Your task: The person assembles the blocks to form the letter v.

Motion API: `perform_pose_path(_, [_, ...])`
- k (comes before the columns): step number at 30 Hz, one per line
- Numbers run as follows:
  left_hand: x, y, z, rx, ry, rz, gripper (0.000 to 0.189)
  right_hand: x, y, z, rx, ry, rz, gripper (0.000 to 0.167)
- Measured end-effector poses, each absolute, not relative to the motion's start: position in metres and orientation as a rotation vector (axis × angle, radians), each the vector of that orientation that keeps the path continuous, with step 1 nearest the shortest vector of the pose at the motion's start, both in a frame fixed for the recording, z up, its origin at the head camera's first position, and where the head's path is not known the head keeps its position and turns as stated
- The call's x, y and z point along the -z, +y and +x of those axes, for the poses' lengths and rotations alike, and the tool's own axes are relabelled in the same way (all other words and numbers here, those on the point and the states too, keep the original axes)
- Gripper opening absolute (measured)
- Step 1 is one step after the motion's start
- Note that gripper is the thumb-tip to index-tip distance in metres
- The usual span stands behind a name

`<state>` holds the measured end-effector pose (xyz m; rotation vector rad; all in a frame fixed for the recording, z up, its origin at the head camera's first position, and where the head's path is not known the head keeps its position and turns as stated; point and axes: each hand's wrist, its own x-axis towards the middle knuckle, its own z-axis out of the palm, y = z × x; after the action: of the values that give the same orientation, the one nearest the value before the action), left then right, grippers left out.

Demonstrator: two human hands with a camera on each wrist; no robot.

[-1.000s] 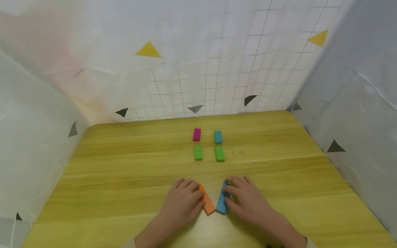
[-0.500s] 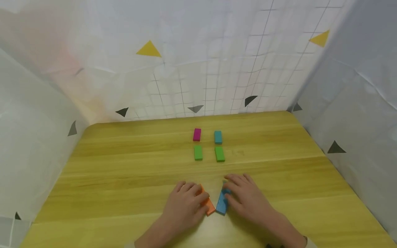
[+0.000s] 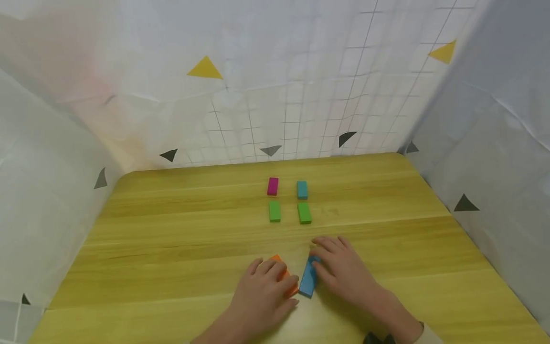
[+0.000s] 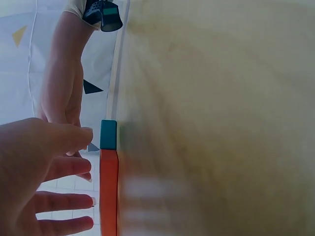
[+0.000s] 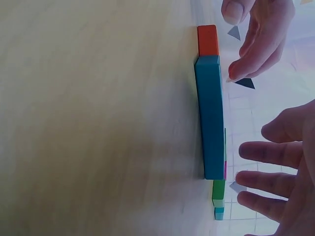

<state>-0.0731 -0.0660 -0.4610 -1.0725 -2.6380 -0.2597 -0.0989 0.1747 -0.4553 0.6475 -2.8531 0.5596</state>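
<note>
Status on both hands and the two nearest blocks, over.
Left hand above orange block, right hand above blue block, neither gripping. Both blocks angled, near ends close together. Nothing seen between hands and blocks; four other blocks lie beyond.

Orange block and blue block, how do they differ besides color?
In the head view, the orange block has its far end angled left, the blue block angled right. The left hand hides much of the orange block; the right hand covers only the blue block's far part. Both lie on the table, near ends close together.
</note>
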Motion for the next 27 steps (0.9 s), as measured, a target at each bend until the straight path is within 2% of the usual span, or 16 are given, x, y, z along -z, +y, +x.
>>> perform_pose_path(11, [0.464, -0.061, -0.064, 0.252, -2.651, -1.095, 0.05, 0.45, 0.176, -0.107, -0.513, -2.795, 0.729, 0.03])
perform_pose_path(18, [0.464, -0.058, -0.06, 0.221, -2.699, -1.112, 0.056, 0.446, 0.171, -0.117, -0.459, -2.748, 0.794, 0.028])
perform_pose_path(27, [0.467, -0.056, -0.058, 0.138, -2.718, -1.128, 0.058, 0.449, 0.173, -0.129, -0.452, -2.76, 0.744, 0.027])
